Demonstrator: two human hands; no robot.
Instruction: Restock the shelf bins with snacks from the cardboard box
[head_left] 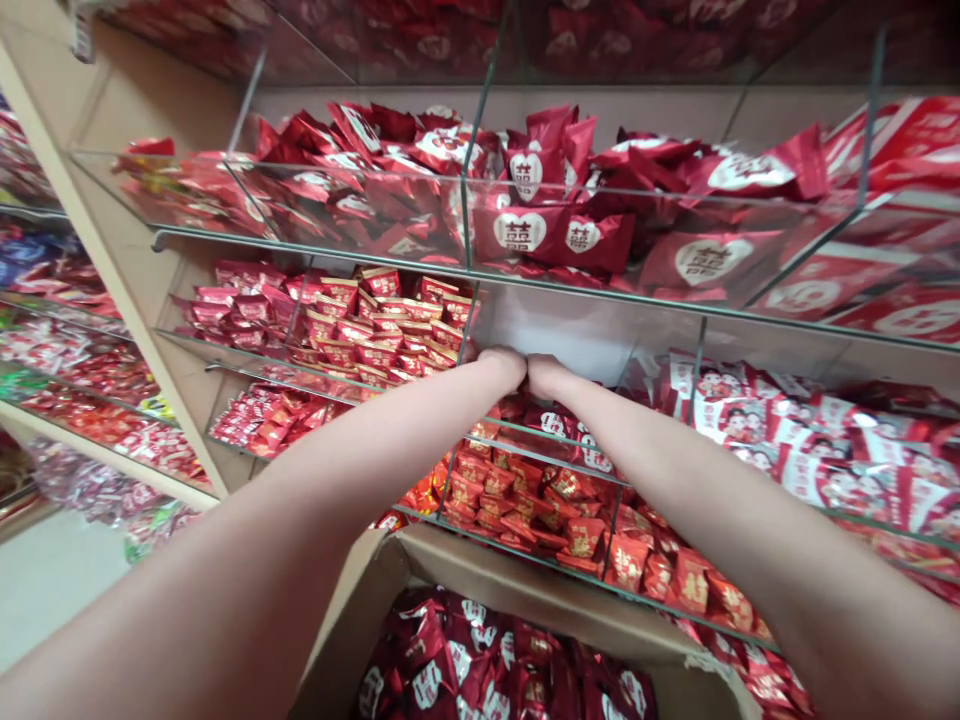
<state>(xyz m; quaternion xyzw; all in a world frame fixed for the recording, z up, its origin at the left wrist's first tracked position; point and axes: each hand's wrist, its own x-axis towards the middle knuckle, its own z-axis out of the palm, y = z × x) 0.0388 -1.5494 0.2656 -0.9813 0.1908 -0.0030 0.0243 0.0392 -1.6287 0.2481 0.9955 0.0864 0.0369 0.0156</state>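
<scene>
Both arms stretch forward into a glass-fronted compartment of the middle shelf. My left hand (504, 368) and my right hand (545, 376) are side by side there, nearly touching, bent downward over dark red candy packets (559, 422) with white heart labels. Their fingers are hidden, so neither their grip nor anything in them shows. Below my arms stands an open cardboard box (517, 572) holding many dark red packets (480, 660) that look the same.
Small gold-edged red packets (382, 325) fill the compartment left of my hands. White-and-red packets (810, 430) lie to the right. Larger heart-labelled packets (523, 230) sit on the glass shelf (585, 290) above. Orange-red packets (525, 500) line the shelf below.
</scene>
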